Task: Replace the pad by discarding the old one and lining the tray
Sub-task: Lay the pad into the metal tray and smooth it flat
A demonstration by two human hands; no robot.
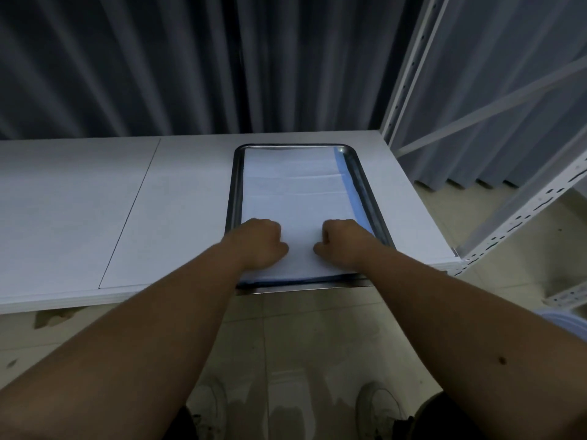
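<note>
My left hand (259, 241) and right hand (341, 241) press curled knuckles on the white pad (295, 192) lying in the metal tray (370, 192), centre frame; whether either pinches it, I cannot tell. The tray overhangs the table (95, 201); leaning harder could tip it

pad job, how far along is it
Mostly done: a white pad already lies in the metal tray, blue edge showing on the right. In hand: left hand and right hand, fingers curled, rest on its near end. Left: seating that edge. No old pad is visible.
</note>
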